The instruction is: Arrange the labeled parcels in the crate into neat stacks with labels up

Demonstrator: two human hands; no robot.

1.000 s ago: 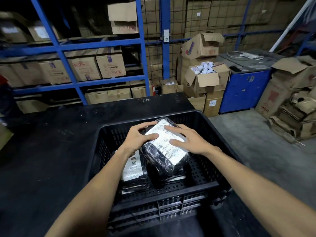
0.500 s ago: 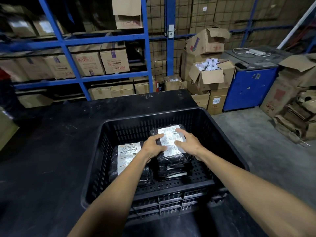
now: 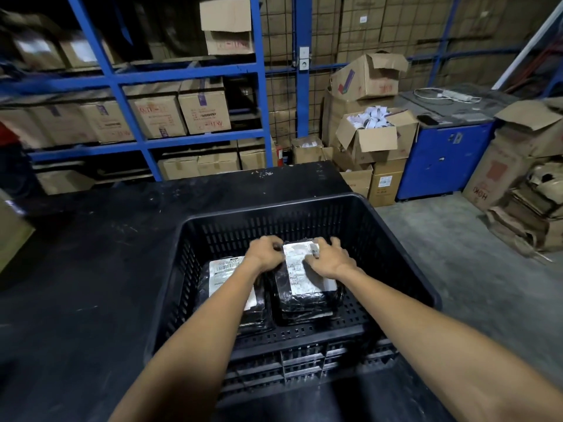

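A black slotted crate (image 3: pixel 405 263) stands on a black table. Inside it are two stacks of black plastic-wrapped parcels. The right stack's top parcel (image 3: pixel 300 275) lies flat with its white label up. My left hand (image 3: pixel 265 252) grips its far left edge and my right hand (image 3: pixel 327 257) rests on its far right edge, fingers curled over it. The left stack (image 3: pixel 225 271) also shows a white barcode label on top, partly hidden by my left forearm.
The black table (image 3: pixel 91 269) stretches left of the crate. Blue shelving (image 3: pixel 195 71) with cardboard boxes stands behind. Open cartons (image 3: pixel 374 138), a blue cabinet (image 3: pixel 441 159) and flattened cardboard (image 3: pixel 524 208) sit on the floor to the right.
The parcel went from tilted in the air down onto the right stack, label up. Both hands followed it down and slid toward its far edge.
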